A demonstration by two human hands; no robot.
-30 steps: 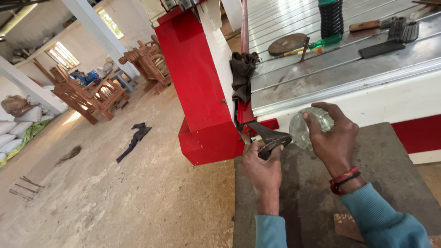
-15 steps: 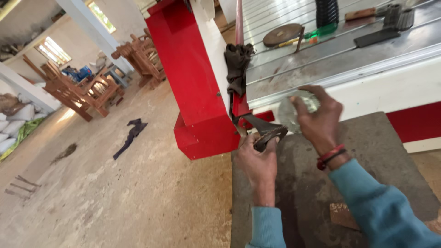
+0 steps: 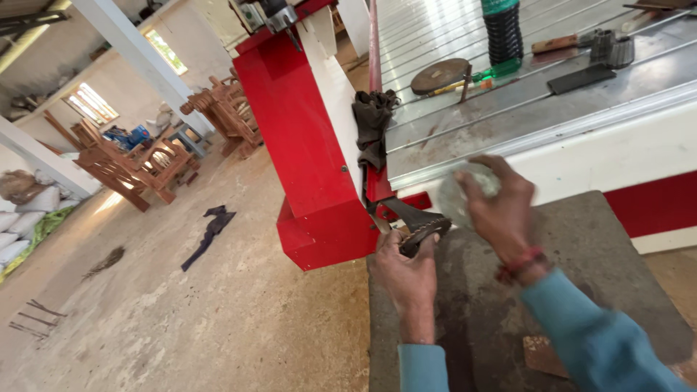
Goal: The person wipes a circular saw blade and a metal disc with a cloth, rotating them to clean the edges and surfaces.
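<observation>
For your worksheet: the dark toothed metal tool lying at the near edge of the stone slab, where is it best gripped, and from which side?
Grip the dark toothed tool by its near, blunt end, coming from the person's side of the grey stone slab, as the left hand does now. Its far end runs under the red machine frame, so that side looks blocked. The right hand holds a pale round object close beside it.
</observation>
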